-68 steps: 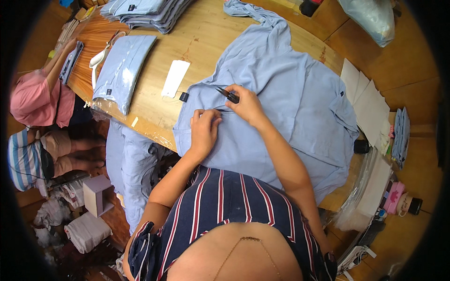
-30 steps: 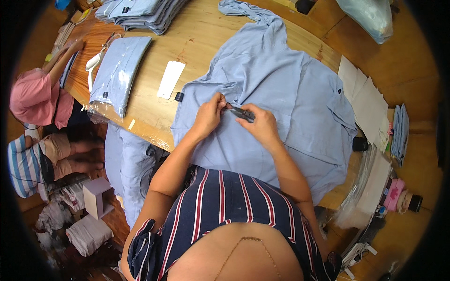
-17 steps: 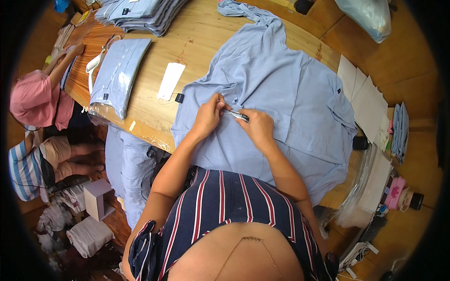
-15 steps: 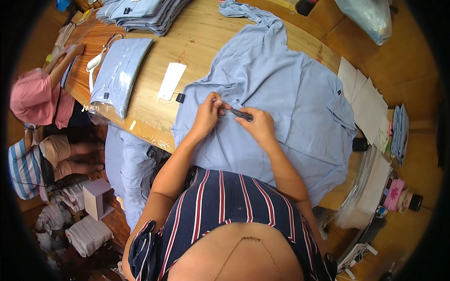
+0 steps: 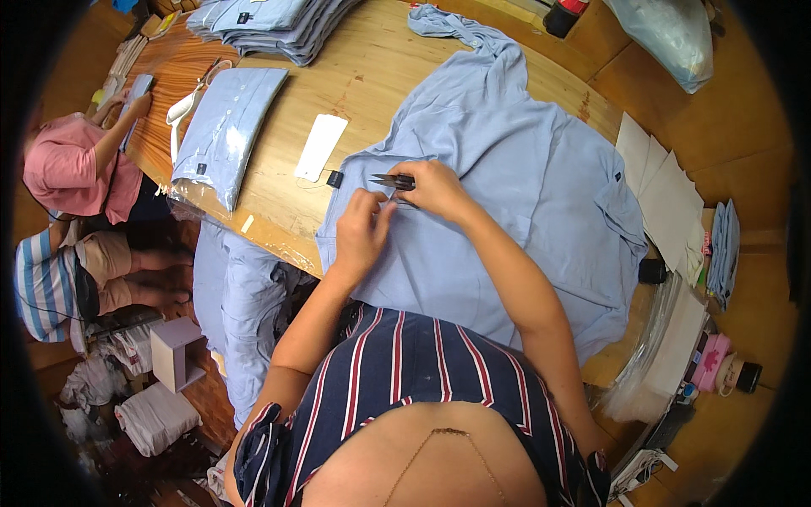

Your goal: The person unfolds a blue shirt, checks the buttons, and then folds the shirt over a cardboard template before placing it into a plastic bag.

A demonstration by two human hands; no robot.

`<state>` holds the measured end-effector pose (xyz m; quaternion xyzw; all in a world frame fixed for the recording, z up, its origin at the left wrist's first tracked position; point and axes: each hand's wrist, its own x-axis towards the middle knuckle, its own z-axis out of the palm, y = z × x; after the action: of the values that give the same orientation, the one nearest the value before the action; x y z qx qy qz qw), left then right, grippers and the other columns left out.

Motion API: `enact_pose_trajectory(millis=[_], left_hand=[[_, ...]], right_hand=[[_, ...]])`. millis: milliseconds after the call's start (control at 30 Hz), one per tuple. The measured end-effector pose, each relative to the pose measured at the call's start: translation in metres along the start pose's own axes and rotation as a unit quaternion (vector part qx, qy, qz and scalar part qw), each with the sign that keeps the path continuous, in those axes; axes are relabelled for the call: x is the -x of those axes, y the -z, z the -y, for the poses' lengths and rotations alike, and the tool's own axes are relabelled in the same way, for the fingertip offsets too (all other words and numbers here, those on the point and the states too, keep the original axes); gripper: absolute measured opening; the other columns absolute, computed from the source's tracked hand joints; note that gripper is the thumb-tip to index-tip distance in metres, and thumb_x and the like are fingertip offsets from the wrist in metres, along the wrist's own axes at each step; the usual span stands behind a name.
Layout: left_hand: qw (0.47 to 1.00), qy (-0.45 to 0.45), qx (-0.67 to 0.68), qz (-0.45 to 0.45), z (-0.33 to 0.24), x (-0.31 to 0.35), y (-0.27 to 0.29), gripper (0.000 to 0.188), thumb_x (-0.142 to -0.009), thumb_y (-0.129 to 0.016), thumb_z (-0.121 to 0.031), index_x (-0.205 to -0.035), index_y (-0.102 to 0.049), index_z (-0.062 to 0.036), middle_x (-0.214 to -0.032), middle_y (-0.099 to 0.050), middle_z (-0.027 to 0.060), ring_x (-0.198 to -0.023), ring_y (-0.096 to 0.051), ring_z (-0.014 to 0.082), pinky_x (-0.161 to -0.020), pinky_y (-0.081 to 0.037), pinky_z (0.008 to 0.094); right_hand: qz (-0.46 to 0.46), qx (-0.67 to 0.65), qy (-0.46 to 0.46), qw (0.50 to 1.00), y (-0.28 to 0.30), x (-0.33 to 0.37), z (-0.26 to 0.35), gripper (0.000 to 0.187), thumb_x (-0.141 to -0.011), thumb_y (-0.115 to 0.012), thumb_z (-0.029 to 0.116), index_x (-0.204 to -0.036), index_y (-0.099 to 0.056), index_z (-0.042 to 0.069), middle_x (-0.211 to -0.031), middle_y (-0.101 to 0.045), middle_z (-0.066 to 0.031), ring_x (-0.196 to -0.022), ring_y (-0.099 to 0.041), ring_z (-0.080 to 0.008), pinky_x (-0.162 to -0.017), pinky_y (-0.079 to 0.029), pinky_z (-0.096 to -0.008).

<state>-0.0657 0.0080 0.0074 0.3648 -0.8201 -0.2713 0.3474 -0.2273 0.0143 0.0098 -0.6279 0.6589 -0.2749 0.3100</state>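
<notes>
A light blue shirt (image 5: 507, 160) lies spread over the wooden table in front of me. My right hand (image 5: 435, 190) grips dark thread snips (image 5: 393, 181), whose pointed blades face left above the cloth. Just below the blades, my left hand (image 5: 361, 232) has its fingers drawn together close to the shirt; what is pinched there is too small to make out. A black label (image 5: 334, 179) shows at the shirt's left edge, and a white hang tag (image 5: 321, 148) lies on the table beside it.
A bagged folded shirt (image 5: 228, 135) lies to the left, near a white-handled tool (image 5: 176, 118). Folded shirts (image 5: 279, 25) are stacked at the back. White paper sheets (image 5: 655, 182) lie at the right. A person in pink (image 5: 80, 173) works at the far left.
My right hand has moved up and left, bringing the snips above my left hand with their blades now showing. My left hand has shifted slightly down. The view has shifted a little.
</notes>
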Motion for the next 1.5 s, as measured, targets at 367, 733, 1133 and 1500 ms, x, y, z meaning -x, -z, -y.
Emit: enact_pose_trajectory(millis=[367, 733, 1133, 1500], left_hand=[[0.992, 0.097, -0.005, 0.078, 0.011, 0.011, -0.016, 0.022, -0.072, -0.060, -0.001, -0.092, -0.051, -0.0034, -0.078, -0.061, 0.0106, -0.053, -0.052, 0.0224, -0.049, -0.041, 0.0301], [0.934, 0.211, 0.277, 0.079, 0.008, 0.012, -0.009, 0.014, -0.071, -0.064, 0.002, -0.084, -0.059, -0.0014, -0.076, -0.058, 0.0002, -0.053, -0.041, 0.0023, -0.046, -0.031, 0.0184], [0.992, -0.063, 0.045, 0.104, -0.016, -0.007, 0.020, 0.007, -0.074, -0.059, -0.004, -0.071, -0.054, -0.0009, -0.065, -0.048, 0.0096, -0.058, -0.050, 0.0209, -0.049, -0.039, 0.0285], [0.978, 0.049, 0.175, 0.101, 0.002, -0.007, -0.001, 0.012, -0.087, -0.045, -0.005, -0.077, -0.047, -0.0004, -0.066, -0.054, 0.0041, -0.039, -0.039, 0.0063, -0.037, -0.032, 0.0206]], right_hand=[[0.131, -0.004, -0.070, 0.989, 0.012, -0.002, -0.001, 0.019, -0.071, -0.065, 0.017, -0.081, -0.062, 0.002, -0.066, -0.061, -0.0088, -0.063, -0.057, -0.0201, -0.058, -0.044, -0.0313], [0.112, -0.515, -0.204, 0.825, 0.004, 0.020, -0.020, 0.011, -0.078, -0.061, 0.013, -0.079, -0.056, 0.003, -0.053, -0.041, 0.0051, -0.039, -0.029, -0.0011, -0.033, -0.020, -0.0188], [-0.006, -0.232, -0.091, 0.969, -0.003, 0.024, -0.014, 0.016, -0.075, -0.063, 0.015, -0.077, -0.059, -0.001, -0.060, -0.054, -0.0021, -0.059, -0.049, -0.0096, -0.057, -0.041, -0.0255], [-0.182, -0.121, -0.004, 0.976, -0.005, 0.069, 0.023, 0.029, -0.064, -0.072, 0.025, -0.069, -0.056, 0.001, -0.068, -0.056, -0.0080, -0.060, -0.055, -0.0275, -0.053, -0.041, -0.0338]])
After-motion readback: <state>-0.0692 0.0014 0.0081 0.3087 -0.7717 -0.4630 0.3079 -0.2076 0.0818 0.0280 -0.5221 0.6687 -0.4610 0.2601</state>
